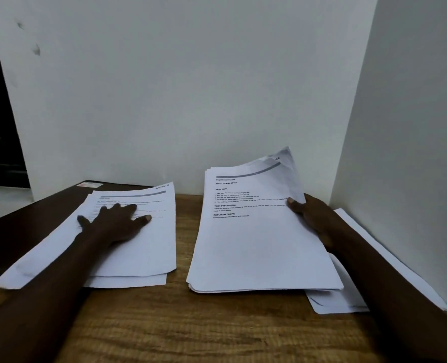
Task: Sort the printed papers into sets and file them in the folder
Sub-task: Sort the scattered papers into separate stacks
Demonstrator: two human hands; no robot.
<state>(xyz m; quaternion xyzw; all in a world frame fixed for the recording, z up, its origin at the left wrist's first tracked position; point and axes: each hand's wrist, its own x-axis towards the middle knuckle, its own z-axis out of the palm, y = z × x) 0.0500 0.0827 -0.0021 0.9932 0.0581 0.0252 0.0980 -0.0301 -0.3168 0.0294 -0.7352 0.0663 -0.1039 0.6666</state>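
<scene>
The held stack (256,244) of printed papers lay on the wooden bench (191,323), and its top sheet carried a grey bar and lines of text. The right hand (312,214) gripped this stack at its right edge, thumb on top and fingers hidden beneath. The stack's far right corner curled up off the bench. Left of the held stack, across a strip of bare wood, sat the left pile (138,252), unevenly fanned. The left hand (115,218) rested flat on it with fingers straight and spread, grasping nothing. Farther left of the stack, a dark cover (28,226) with a small label lay under that pile; I could not tell whether it was the folder. Right of the held stack, partly beneath it and the right forearm, lay loose sheets (345,298).
</scene>
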